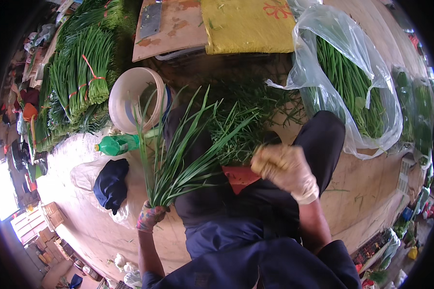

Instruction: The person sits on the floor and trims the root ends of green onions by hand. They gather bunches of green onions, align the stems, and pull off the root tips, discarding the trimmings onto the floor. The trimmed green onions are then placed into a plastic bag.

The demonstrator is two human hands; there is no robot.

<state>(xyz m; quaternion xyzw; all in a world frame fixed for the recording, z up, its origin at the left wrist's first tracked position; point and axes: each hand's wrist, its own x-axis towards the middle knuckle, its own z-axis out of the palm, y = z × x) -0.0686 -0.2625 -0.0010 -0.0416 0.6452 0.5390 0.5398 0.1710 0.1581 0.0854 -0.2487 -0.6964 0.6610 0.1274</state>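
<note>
My left hand, in a patterned glove, grips a loose bunch of garlic chives by its lower end. The long green leaves fan up and to the right over my leg. My right hand wears a whitish glove with yellowish fingers and is raised over my lap, blurred. Its fingers look curled, but whether anything is in them does not show. Just beside it, a red object lies between my legs. Beyond that is a heap of loose leaves and trimmings.
A white bucket lies tipped near a green plastic bottle and a dark blue cloth. Tied chive bundles are stacked left. Ahead are a board with a metal blade and a yellow sack. Right, a clear plastic bag holds chives.
</note>
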